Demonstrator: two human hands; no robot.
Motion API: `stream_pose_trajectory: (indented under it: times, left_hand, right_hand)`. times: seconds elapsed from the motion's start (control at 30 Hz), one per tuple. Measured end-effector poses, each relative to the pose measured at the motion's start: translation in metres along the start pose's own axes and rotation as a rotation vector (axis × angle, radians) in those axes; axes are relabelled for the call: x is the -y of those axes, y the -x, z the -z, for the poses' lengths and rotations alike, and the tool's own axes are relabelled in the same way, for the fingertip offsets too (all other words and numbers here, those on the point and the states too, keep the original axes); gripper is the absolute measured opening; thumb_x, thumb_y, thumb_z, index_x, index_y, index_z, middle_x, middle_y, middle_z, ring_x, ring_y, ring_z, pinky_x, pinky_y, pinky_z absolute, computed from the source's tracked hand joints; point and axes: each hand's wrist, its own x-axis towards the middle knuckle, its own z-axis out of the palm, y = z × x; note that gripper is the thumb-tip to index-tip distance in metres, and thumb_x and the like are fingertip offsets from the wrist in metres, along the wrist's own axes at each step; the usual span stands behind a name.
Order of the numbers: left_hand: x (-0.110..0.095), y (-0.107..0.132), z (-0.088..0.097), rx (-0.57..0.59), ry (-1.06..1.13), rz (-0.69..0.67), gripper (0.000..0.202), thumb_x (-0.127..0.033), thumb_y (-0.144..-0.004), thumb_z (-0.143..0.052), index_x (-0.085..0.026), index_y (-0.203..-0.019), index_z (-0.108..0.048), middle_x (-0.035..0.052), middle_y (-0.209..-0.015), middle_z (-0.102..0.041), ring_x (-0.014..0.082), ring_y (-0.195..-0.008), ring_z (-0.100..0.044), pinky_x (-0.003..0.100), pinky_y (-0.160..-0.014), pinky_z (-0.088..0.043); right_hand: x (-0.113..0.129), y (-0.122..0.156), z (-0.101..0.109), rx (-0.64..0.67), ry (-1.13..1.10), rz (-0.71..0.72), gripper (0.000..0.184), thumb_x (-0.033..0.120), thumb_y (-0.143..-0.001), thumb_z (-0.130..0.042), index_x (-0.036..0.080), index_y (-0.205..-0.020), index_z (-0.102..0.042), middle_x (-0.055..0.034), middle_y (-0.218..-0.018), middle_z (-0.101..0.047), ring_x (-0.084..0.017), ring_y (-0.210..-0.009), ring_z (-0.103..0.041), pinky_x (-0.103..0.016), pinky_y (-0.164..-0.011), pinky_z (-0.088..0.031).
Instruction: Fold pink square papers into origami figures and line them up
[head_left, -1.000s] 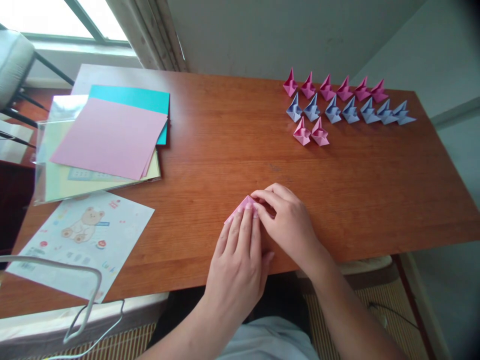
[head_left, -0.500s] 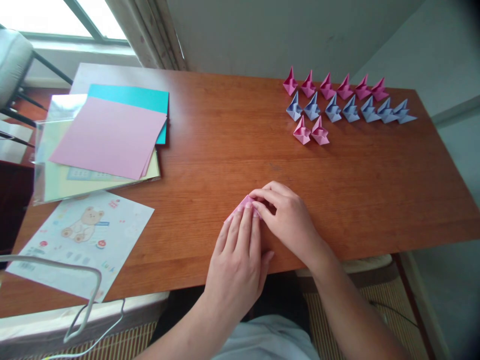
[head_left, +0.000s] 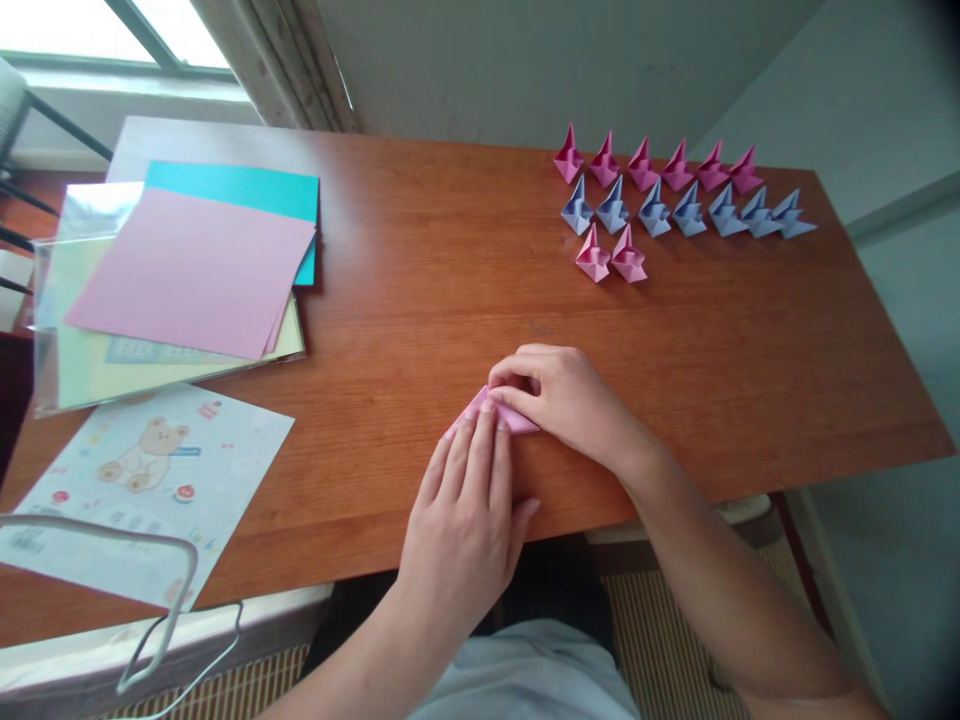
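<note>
A folded piece of pink origami paper (head_left: 519, 421) lies on the table near its front edge, with a roughly triangular outline. My left hand (head_left: 461, 500) rests flat over its left and lower part, fingers stretched out and pressing it down. At the top corner, the thumb and fingertips of my right hand (head_left: 559, 395) pinch the paper. Part of the sheet is hidden under my left fingers.
Rows of folded paper figures, dark pink, blue (head_left: 655, 212) and light pink (head_left: 592, 257), stand at the back right. Left are pink sheets (head_left: 195, 270), teal paper (head_left: 240, 188) and a bear-printed sheet (head_left: 225, 470). A bent white tube (head_left: 112, 530) crosses the lower left.
My right hand has shifted slightly up and left along the paper's edge, showing more of its right side. The view has moved a little; my left hand stays on the paper.
</note>
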Motion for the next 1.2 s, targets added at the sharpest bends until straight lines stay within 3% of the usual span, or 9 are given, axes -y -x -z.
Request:
stream_pose_trajectory:
  times: [0.27,1.2]
  left_hand:
    - [-0.0017,-0.0013,0.0033,0.000,0.060,-0.005,0.076,-0.057,-0.095,-0.052,-0.006,-0.151,-0.044,0.0241,-0.161,-0.035,0.0395,-0.150,-0.033,0.051,-0.119,-0.035]
    - [-0.0045,0.0028,-0.0048,0.019,0.032,0.003,0.084,-0.064,-0.094,-0.048,-0.007,-0.154,-0.037,0.0259,-0.164,-0.025,0.0404,-0.153,-0.024,0.053,-0.122,-0.030]
  right_hand:
    - [-0.0007,0.0016,-0.0014,-0.021,-0.028,0.001,0.013,0.021,-0.092,-0.068,0.024,-0.087,-0.079,-0.0004,-0.085,-0.074,-0.014,-0.076,-0.064,-0.027,-0.071,-0.044]
    - [0.0048,0.0047,-0.0085,-0.070,0.025,-0.073,0.009,0.023,-0.089,-0.072,0.024,-0.080,-0.073,0.0028,-0.078,-0.067,-0.013,-0.069,-0.058,-0.027,-0.070,-0.042]
